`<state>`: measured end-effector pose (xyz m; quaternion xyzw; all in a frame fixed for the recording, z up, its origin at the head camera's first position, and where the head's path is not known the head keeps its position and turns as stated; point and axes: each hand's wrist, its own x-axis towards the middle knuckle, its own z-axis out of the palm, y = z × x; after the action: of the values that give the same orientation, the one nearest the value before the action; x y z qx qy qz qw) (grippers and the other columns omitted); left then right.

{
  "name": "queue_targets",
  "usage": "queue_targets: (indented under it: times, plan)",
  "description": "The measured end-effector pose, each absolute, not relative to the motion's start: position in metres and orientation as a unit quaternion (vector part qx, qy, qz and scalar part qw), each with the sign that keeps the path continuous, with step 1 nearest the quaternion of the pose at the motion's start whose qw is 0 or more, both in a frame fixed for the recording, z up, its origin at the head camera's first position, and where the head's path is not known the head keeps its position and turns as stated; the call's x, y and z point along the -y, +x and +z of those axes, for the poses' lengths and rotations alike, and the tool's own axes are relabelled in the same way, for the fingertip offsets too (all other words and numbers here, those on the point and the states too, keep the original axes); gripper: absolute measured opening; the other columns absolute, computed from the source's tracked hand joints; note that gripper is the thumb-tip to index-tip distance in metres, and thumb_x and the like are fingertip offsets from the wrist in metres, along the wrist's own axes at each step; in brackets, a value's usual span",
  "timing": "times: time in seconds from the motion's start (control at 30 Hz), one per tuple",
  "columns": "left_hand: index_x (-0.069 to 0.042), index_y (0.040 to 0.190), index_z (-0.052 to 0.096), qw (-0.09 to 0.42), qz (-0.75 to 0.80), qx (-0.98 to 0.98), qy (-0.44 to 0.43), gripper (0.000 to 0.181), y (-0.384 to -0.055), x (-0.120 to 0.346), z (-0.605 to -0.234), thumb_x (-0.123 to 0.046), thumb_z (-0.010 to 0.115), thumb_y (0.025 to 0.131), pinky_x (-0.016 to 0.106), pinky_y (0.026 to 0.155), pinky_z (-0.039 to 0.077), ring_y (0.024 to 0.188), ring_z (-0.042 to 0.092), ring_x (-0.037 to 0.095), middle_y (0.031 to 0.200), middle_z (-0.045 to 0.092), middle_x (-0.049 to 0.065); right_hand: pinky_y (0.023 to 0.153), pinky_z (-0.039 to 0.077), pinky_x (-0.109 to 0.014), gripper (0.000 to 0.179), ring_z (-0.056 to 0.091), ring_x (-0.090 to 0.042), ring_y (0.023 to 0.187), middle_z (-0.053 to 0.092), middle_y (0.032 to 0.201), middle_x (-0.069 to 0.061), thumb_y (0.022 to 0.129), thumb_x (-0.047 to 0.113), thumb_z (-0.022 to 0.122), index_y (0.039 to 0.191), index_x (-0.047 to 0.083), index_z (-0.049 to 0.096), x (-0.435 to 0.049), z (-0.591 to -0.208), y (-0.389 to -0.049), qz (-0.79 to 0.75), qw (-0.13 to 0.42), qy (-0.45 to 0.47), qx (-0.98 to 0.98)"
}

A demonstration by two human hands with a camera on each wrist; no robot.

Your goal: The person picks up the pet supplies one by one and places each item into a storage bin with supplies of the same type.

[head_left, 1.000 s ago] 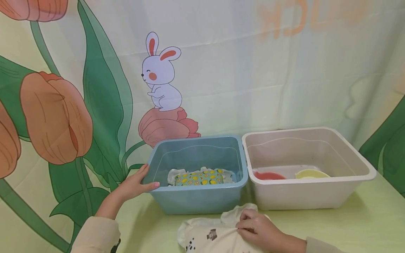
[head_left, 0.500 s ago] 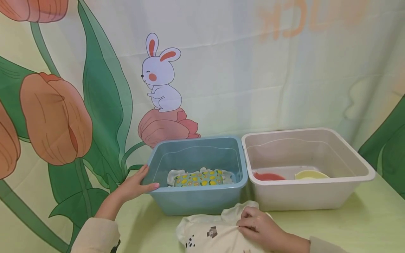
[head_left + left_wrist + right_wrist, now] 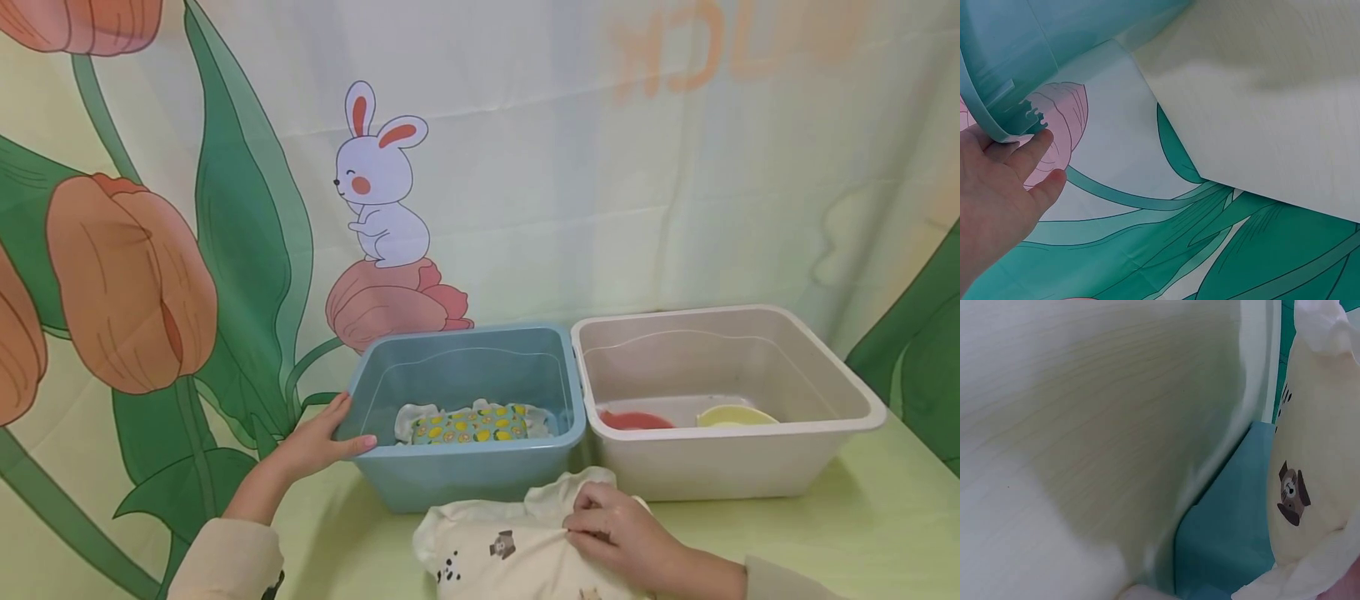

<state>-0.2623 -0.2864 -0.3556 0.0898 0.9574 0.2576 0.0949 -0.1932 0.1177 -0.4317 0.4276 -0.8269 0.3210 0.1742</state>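
Observation:
My left hand (image 3: 318,437) grips the left rim of a blue plastic bin (image 3: 465,475), thumb along its front corner. In the left wrist view, some fingers (image 3: 1035,156) reach under that rim. My right hand (image 3: 622,533) pinches the top fabric of a cream pillow (image 3: 480,525) with animal prints and a ruffled white edge. The pillow is in front of the blue bin, its lower part cut off by the frame. In the right wrist view, the pillow (image 3: 1316,456) overlaps the blue bin, and most of that hand is out of frame. Inside the bin lies a lemon-print pillow (image 3: 476,425) with ruffles.
A beige bin (image 3: 705,467) stands right up beside the blue one. It contains a red item (image 3: 637,420) and a yellow item (image 3: 735,415), partly hidden by its front wall. Behind the pale table (image 3: 862,533) hangs a printed curtain (image 3: 525,208).
My right hand has moved slightly up and to the right, drawing the cream pillow up a little toward the bins. My left hand has stayed on the blue bin's rim.

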Motion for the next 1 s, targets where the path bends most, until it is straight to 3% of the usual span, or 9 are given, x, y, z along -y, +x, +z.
queue_targets:
  times: [0.2, 0.73, 1.0]
  plan:
    - [0.001, 0.141, 0.006, 0.095, 0.256, -0.958, 0.088, 0.094, -0.263, 0.286, -0.355, -0.052, 0.055, 0.080, 0.060, 0.100, 0.019, 0.131, 0.010, 0.045, 0.147, 0.000, 0.021, 0.061, 0.040, -0.008, 0.011, 0.046, 0.001, 0.073, 0.049, 0.083, 0.009, 0.077, 0.011, 0.066, 0.085, 0.016, 0.072, -0.118, -0.426, -0.191, 0.326, 0.174, 0.425, 0.826]
    - [0.003, 0.141, 0.006, 0.088, 0.262, -0.956, 0.097, 0.094, -0.262, 0.285, -0.357, -0.050, 0.055, 0.081, 0.060, 0.100, 0.019, 0.131, 0.010, 0.045, 0.147, 0.001, 0.022, 0.061, 0.043, -0.011, 0.012, 0.044, 0.002, 0.075, 0.048, 0.086, 0.011, 0.083, 0.019, 0.062, 0.090, 0.018, 0.071, -0.117, -0.408, -0.182, 0.343, 0.093, 0.401, 0.844]
    - [0.003, 0.141, 0.006, 0.090, 0.259, -0.957, 0.095, 0.095, -0.262, 0.285, -0.356, -0.051, 0.055, 0.080, 0.060, 0.100, 0.020, 0.131, 0.010, 0.045, 0.147, 0.001, 0.022, 0.061, 0.041, -0.010, 0.010, 0.044, 0.002, 0.075, 0.048, 0.085, 0.011, 0.080, 0.015, 0.065, 0.087, 0.018, 0.071, -0.116, -0.400, -0.178, 0.330, 0.131, 0.414, 0.838]
